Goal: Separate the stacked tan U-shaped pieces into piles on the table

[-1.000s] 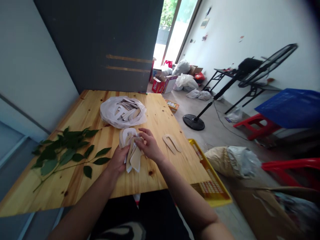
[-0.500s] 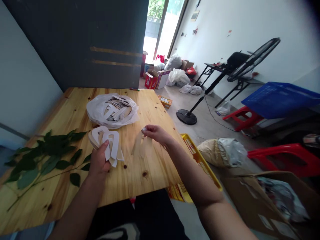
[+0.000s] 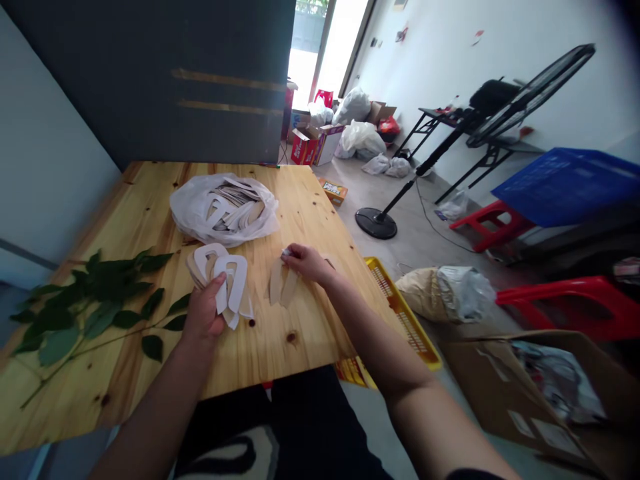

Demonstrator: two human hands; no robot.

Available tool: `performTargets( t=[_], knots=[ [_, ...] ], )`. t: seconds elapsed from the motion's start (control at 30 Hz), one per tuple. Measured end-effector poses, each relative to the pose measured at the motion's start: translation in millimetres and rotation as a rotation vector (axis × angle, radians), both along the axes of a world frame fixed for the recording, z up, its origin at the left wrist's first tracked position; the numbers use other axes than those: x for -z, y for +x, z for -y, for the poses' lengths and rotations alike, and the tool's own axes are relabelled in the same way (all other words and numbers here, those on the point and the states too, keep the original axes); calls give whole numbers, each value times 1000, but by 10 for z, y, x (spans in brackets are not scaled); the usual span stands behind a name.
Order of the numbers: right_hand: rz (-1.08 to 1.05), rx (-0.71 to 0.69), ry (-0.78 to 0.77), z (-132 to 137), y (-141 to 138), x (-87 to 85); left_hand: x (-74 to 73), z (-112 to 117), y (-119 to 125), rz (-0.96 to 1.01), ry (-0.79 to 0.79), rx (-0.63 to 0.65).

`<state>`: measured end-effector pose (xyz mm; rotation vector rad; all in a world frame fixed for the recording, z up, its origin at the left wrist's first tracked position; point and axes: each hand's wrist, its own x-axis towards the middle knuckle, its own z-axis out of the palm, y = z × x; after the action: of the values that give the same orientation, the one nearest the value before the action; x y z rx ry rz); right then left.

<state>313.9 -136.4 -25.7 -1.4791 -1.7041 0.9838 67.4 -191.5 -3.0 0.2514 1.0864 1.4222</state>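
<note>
On the near half of the wooden table (image 3: pixel 320 327), the step in hand looks to be the handling of one U-shaped piece (image 3: pixel 289 288) apart from the rest. That piece hangs from the right hand (image 3: pixel 307 262), its curved end up and its two legs pointing toward the near edge; whether the tips touch the wood, I cannot tell. A further move would seem to call for a light, steady pinch, since the piece looks thin and flat, and for keeping the stock on the left from slipping.

The right hand reaches in from the near right, forearm slanting over the table, thumb and forefinger pinching the curve of the piece; the other fingers are folded and partly hidden. A whitish spot at the fingertips is too small to name. Just beyond this hand, part of another pale piece (image 3: pixel 329 261) shows on the table.

The left hand (image 3: pixel 203 317) is on the near left, its thumb pressed over a fanned bunch of U-shaped pieces (image 3: pixel 240 280), the fingers curled beneath. The bunch sits just on the near side of a plastic bag (image 3: pixel 186 213) full of similar pieces, with a leafy branch (image 3: pixel 103 323) lying to the left
</note>
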Motion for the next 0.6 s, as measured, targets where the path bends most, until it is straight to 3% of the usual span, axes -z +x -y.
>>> performTargets(
  t=[0.13,0.2,0.3,0.4,0.53,0.6],
  knots=[
    [115,113,167,117,-97,-109,36,23,7,21,18,52],
    [65,157,254,202,-215,-161,58,39,16,31,35,99],
    [-73,119,233,326,-445,-200,79,65,34,45,79,159],
    [-84,94,165,425,-644,-222,85,93,53,58,108,184],
    [57,232,313,557,-806,-291,109,107,67,53,139,156],
    [92,213,361,622,-887,-325,134,100,73,85,145,169]
  ],
)
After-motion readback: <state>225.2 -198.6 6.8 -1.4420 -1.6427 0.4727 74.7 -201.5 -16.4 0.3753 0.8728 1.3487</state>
